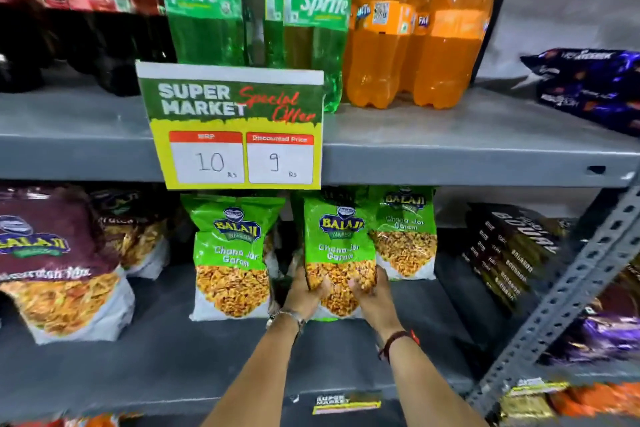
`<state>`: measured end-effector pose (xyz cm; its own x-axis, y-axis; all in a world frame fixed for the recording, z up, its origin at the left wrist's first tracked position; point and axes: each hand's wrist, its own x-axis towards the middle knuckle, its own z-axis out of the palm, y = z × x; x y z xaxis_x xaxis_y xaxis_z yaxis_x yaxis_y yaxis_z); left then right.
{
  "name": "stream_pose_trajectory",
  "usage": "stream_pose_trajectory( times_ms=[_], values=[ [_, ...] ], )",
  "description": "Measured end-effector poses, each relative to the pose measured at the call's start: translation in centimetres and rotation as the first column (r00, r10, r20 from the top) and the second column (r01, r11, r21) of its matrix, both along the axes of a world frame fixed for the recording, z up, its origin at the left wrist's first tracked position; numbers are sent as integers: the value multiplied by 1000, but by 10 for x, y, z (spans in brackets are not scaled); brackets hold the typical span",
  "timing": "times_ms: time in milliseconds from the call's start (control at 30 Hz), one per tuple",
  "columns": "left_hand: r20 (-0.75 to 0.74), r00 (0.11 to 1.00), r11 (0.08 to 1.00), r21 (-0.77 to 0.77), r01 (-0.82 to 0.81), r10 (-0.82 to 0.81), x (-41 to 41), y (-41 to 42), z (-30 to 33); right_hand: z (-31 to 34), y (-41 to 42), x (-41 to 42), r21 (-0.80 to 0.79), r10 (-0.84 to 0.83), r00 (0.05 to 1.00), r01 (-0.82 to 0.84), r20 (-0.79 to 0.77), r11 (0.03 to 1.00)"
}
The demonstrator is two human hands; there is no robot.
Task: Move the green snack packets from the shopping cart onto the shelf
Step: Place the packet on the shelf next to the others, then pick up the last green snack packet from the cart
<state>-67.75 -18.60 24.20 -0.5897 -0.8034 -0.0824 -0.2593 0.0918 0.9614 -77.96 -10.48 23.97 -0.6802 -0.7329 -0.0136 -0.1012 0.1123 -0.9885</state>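
**Lower centre of frame: packet being shelved**

Left hand (pixel 304 291) and right hand (pixel 372 295) clamp fingers on a green packet (pixel 341 246), upright on the shelf (pixel 207 350) between two others. Step: placing. Next, likely: release, return to cart (unseen).

I am counting three green snack packets (pixel 231 253) (pixel 339 246) (pixel 405 229), two maroon packets (pixel 52 253) (pixel 135 229), two Sprite bottles (pixel 204 3) (pixel 315 10), and one price sign (pixel 232 125).
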Motion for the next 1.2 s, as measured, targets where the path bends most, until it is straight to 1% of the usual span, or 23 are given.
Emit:
stream_pose_trajectory(
  times_ms=[133,167,233,300,367,400,467,533,600,667,700,733,833,933,1033,1133,1200],
  values=[
    [-26,999,999,11,-35,35,-3,6,-4,-3,3,-3,-2,59,998,-59,38,998],
    [-38,998,998,21,-54,55,-3,7,-4,-5,2,-3,-4,47,999,-47,25,999],
    [-14,995,994,-23,-103,102,1,12,-2,-10,1,-1,41,-30,999,31,-25,999],
    [57,986,981,-120,-150,157,11,18,1,-7,3,8,88,-142,977,158,-159,984],
    [70,968,959,-173,-226,241,27,26,6,0,8,24,66,-202,921,237,-332,969],
    [63,964,954,-176,-243,257,37,29,9,4,11,34,34,-203,898,234,-390,972],
    [62,961,943,-220,-251,270,61,37,11,9,13,56,-13,-143,874,155,-465,988],
    [74,957,920,-304,-246,281,88,50,11,12,11,78,3,-52,866,62,-498,998],
    [132,946,894,-386,-227,297,117,62,9,11,9,100,7,-11,861,16,-509,1000],
    [192,899,826,-503,-255,394,150,71,5,12,12,123,-12,48,854,-63,-518,998],
    [213,847,778,-545,-311,487,181,79,-1,13,15,151,-9,119,842,-146,-526,989],
    [234,797,744,-567,-353,557,202,83,-6,12,17,168,-7,165,825,-200,-540,980],
    [269,701,681,-607,-408,660,238,89,-12,11,18,191,-20,214,815,-266,-539,964],
    [308,585,639,-565,-522,751,308,102,-12,4,15,253,-2,356,777,-418,-519,908],
    [329,428,540,-520,-662,842,390,122,-24,-5,14,333,26,530,700,-592,-478,805],
    [346,342,472,-431,-769,874,454,141,-36,-16,13,395,39,617,634,-682,-466,730],
    [364,287,431,-422,-797,886,494,152,-47,-22,9,436,49,661,601,-722,-449,690]
  ],
)
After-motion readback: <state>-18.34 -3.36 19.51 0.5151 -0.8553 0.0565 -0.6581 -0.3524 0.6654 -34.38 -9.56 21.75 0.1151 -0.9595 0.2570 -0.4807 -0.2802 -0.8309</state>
